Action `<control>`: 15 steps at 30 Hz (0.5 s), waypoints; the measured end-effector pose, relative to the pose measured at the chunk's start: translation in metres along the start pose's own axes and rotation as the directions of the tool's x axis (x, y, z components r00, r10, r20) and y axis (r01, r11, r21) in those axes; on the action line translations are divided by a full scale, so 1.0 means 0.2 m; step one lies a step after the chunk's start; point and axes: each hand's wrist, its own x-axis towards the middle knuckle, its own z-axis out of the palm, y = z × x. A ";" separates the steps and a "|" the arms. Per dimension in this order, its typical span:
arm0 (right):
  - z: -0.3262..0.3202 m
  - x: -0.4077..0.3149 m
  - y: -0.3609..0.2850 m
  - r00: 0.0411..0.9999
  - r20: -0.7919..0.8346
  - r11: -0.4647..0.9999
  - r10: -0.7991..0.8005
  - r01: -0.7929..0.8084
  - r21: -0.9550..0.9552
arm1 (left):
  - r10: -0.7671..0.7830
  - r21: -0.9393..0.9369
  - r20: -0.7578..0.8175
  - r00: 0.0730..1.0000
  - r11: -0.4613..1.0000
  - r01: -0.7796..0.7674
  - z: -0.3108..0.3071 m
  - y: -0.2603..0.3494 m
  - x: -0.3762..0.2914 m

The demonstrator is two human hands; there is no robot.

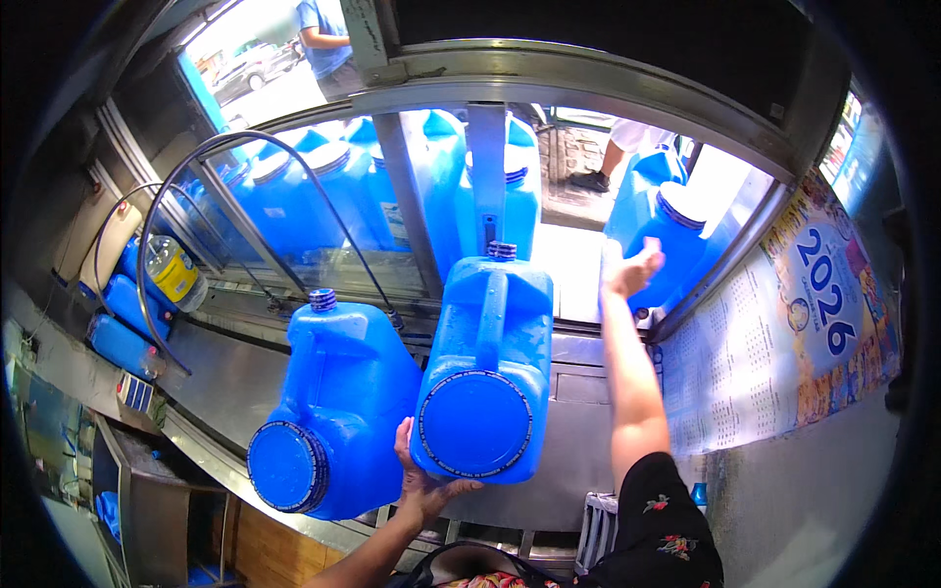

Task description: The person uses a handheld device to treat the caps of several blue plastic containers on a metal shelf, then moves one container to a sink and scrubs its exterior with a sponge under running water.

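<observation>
My left hand (425,491) cups the near lower corner of a blue plastic water jug (489,309), its fingers on the side and thumb under the large round blue cap. This jug has a moulded handle and a small capped spout facing the window. To its left a similar blue jug (360,367) sits on the stainless steel counter (503,489). My right arm stretches to the sliding window's opening. There my right hand (634,270), blurred, is empty with its thumb apart, in front of a blue jug with a white cap (673,228); whether it touches that jug I cannot tell.
Several blue jugs (316,198) stand beyond the metal-framed window. A curved hose (220,140) arches over the counter's left side. Near it lies a clear bottle with a yellow label (176,273). A calendar (772,345) hangs on the right. Outside are a person (323,44) and another person's leg (612,158).
</observation>
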 end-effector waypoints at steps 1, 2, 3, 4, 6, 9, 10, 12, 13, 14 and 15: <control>0.05 -0.12 -0.05 0.939 0.319 0.968 -0.128 0.047 0.248 | -0.071 -0.183 -0.005 0.997 0.981 0.069 0.02 -0.01 -0.02; 0.10 -0.23 -0.10 0.807 0.533 0.873 -0.254 -0.047 0.486 | -0.096 -0.325 0.033 0.995 0.940 0.101 0.04 -0.03 -0.02; 0.12 -0.29 -0.12 0.555 0.785 0.729 -0.275 -0.412 0.547 | -0.211 -0.323 0.122 0.970 0.916 0.240 0.05 -0.06 -0.02; 0.13 -0.35 -0.14 0.233 0.937 0.595 -0.262 -0.726 0.346 | -0.274 -0.295 0.239 0.931 0.894 0.339 0.05 -0.09 -0.01; 0.09 -0.38 -0.15 0.101 0.991 0.556 -0.083 -0.821 0.130 | -0.433 -0.187 0.386 0.814 0.828 0.529 0.04 -0.15 -0.01; -0.11 -0.35 -0.13 0.018 0.971 0.504 -0.239 -0.852 0.139 | -0.380 -0.212 0.335 0.862 0.861 0.462 0.01 -0.23 -0.02; -0.21 -0.34 -0.10 0.037 0.979 0.490 -0.203 -0.861 0.134 | -0.337 -0.260 0.359 0.870 0.859 0.440 -0.03 -0.25 0.00; -0.43 -0.35 -0.03 0.398 0.914 0.528 -0.085 -0.759 0.380 | -0.268 -0.278 0.444 0.855 0.866 0.416 -0.12 -0.30 0.04; -0.54 -0.35 0.01 0.508 0.861 0.556 -0.027 -0.709 0.435 | -0.309 -0.240 0.461 0.832 0.859 0.452 -0.14 -0.33 0.07; -0.65 -0.37 0.06 0.580 0.815 0.525 0.014 -0.698 0.487 | -0.296 -0.144 0.518 0.803 0.895 0.423 -0.17 -0.37 0.10; -0.74 -0.38 0.11 0.621 0.779 0.512 0.092 -0.700 0.497 | -0.348 -0.038 0.528 0.775 0.902 0.431 -0.18 -0.41 0.12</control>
